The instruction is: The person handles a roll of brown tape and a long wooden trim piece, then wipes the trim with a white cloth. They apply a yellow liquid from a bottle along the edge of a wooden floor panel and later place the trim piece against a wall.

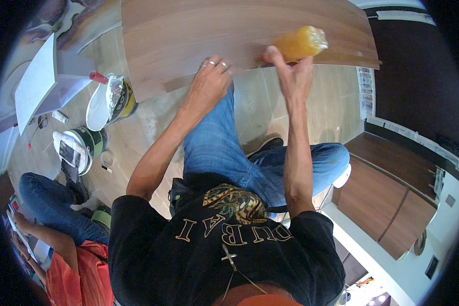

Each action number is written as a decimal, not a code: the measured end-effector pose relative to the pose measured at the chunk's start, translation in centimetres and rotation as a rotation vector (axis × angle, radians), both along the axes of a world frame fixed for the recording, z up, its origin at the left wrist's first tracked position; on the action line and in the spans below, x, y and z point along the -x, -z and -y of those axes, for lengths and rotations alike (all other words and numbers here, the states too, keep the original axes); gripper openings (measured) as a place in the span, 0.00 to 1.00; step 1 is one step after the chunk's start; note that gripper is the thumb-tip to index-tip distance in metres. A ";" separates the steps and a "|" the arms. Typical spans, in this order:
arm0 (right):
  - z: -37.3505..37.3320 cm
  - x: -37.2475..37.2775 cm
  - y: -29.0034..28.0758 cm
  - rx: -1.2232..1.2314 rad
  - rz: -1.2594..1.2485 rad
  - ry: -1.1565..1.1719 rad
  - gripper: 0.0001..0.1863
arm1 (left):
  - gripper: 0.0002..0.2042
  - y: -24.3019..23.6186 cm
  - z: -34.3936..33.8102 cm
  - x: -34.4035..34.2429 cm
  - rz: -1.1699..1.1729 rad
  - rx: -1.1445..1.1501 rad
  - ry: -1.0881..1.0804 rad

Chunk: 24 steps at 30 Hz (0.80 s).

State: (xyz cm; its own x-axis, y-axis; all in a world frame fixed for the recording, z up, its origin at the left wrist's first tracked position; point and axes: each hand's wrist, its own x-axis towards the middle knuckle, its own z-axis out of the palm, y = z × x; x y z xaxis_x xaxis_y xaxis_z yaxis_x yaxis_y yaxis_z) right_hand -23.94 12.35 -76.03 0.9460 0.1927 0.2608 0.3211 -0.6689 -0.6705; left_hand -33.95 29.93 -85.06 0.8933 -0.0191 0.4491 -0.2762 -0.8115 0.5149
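1. Here, the right hand (294, 76) is holding a yellow-orange bottle (302, 45) sideways over the wooden panel (188, 30), by its near edge, toward the right corner.
2. The left hand (209, 84) is curling at that edge; cannot tell whether it's gripping anything.
3. Two buckets (123, 104) are sitting off the near left corner.

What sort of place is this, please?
Probably an indoor room under renovation: a yellow-and-dark bucket with white smears stands on the floor, paper strips edge a dark panel, and a large wooden board is ahead.
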 end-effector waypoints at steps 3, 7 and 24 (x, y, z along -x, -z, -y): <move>1.1 -0.7 -0.7 -0.075 -0.028 0.085 0.25 | 0.12 0.5 0.2 -0.4 0.031 -0.002 -0.006; -0.8 1.5 0.3 -0.011 -0.032 -0.041 0.24 | 0.11 0.3 0.2 -0.3 0.025 0.012 -0.011; 2.6 0.5 -0.5 -0.069 -0.090 0.045 0.24 | 0.13 -0.7 0.0 -0.1 -0.046 0.019 0.022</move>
State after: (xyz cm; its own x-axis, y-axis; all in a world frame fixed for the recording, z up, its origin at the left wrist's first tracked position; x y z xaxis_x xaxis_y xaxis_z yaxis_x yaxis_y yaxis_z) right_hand -24.44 9.76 -75.49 0.9735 0.1339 0.1852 0.2279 -0.6324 -0.7404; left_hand -33.84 29.88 -84.34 0.9123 -0.0304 0.4083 -0.2695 -0.7954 0.5428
